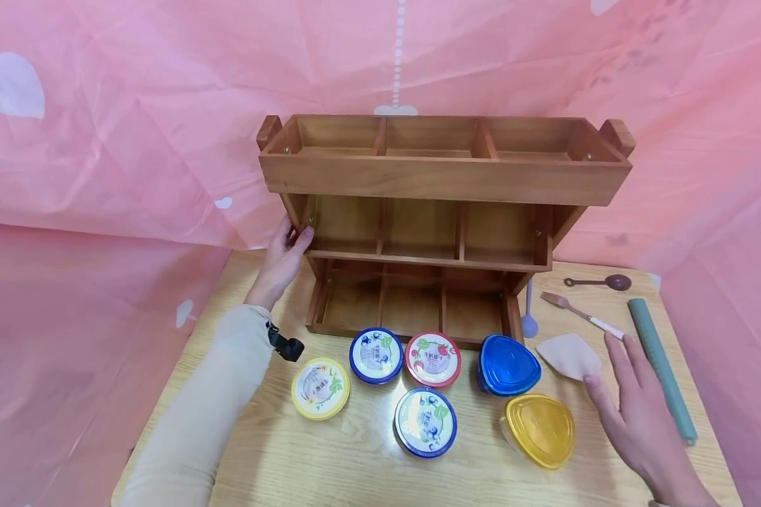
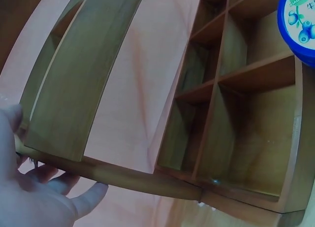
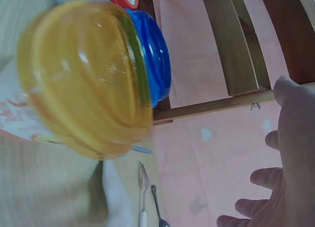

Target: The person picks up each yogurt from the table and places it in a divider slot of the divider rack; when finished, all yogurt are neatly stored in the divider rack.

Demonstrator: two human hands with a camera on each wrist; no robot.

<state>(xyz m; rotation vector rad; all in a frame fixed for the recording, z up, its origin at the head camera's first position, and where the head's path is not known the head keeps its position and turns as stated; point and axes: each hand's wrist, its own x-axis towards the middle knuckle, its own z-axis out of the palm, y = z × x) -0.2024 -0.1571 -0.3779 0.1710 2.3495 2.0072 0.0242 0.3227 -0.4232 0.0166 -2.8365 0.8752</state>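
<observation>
A three-tier wooden shelf rack [image 1: 444, 179] with divided compartments stands at the back of the table. My left hand [image 1: 281, 264] grips its left side at the middle tier; in the left wrist view, the thumb lies on one side of the wood and the fingers on the other. My right hand [image 1: 643, 415] is held over the table's right side, fingers spread and holding nothing. Nearest to it are a pale, flat scraper [image 1: 571, 355], a fork [image 1: 580, 313] with a white handle and a container with a yellow lid [image 1: 542, 429].
Before the rack sit round tubs with a yellow lid [image 1: 320, 389], blue lids [image 1: 376, 355] and a red lid [image 1: 432, 359], plus a blue-lidded container [image 1: 509, 365]. At right lie a green roll [image 1: 662, 370], a dark spoon [image 1: 616, 282] and a blue-purple spoon [image 1: 529, 325]. Pink cloth [image 1: 133, 176] hangs behind.
</observation>
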